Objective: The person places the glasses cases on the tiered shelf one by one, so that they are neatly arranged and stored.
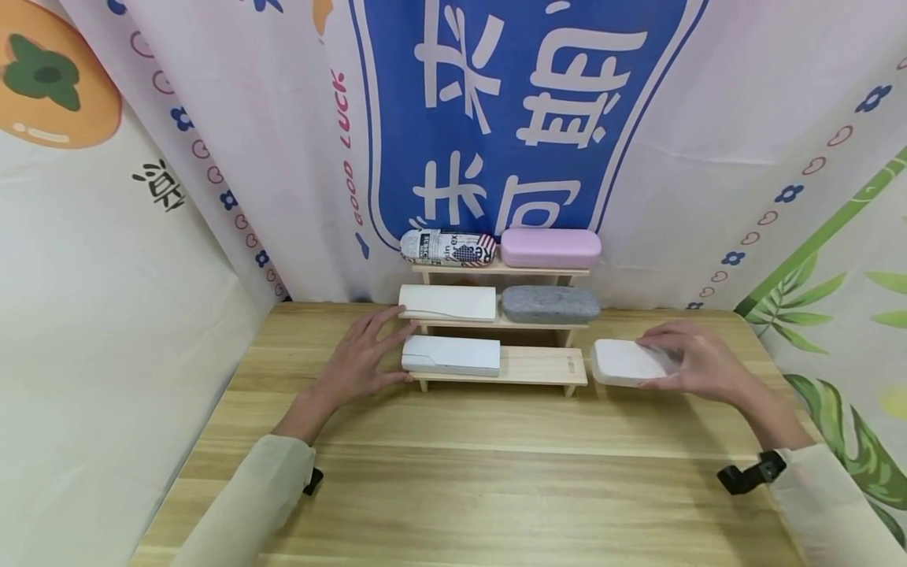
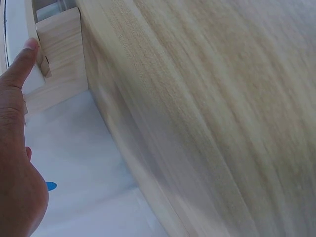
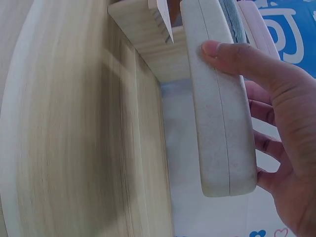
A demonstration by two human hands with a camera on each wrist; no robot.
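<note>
My right hand grips a white glasses case just off the right end of a three-tier wooden rack. In the right wrist view the thumb presses on the seam side of this white case, fingers behind it. At the rack's left end my left hand spreads its fingers; the thumb touches the lowest tier's end beside a white case, and a fingertip reaches a cream case on the middle tier. The left wrist view shows the left hand only partly.
On the middle tier a grey felt case lies right of the cream one. A newspaper-print case and a pink case occupy the top tier. Behind the wooden table hangs a printed curtain.
</note>
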